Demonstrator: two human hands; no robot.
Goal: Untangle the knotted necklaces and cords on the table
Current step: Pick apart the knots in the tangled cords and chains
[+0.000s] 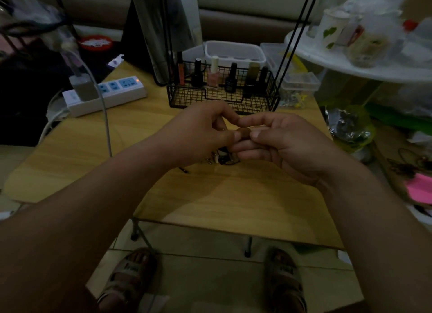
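Both my hands meet above the middle of the wooden table [233,207]. My left hand [198,132] and my right hand [285,142] pinch a small brown piece [244,133] between their fingertips. Below the fingers hangs a dark bundle of knotted cords and necklaces [224,157] with small metal bits. Its lower end touches the table. A dark cord end [184,170] lies on the wood to the left. Most of the bundle is hidden by my fingers.
A black wire basket [224,95] with several nail polish bottles stands just behind my hands. A white power strip [105,95] with a plugged charger and cable lies at the back left. Plastic boxes [297,79] sit at the back right. A cluttered white shelf [362,62] is on the right.
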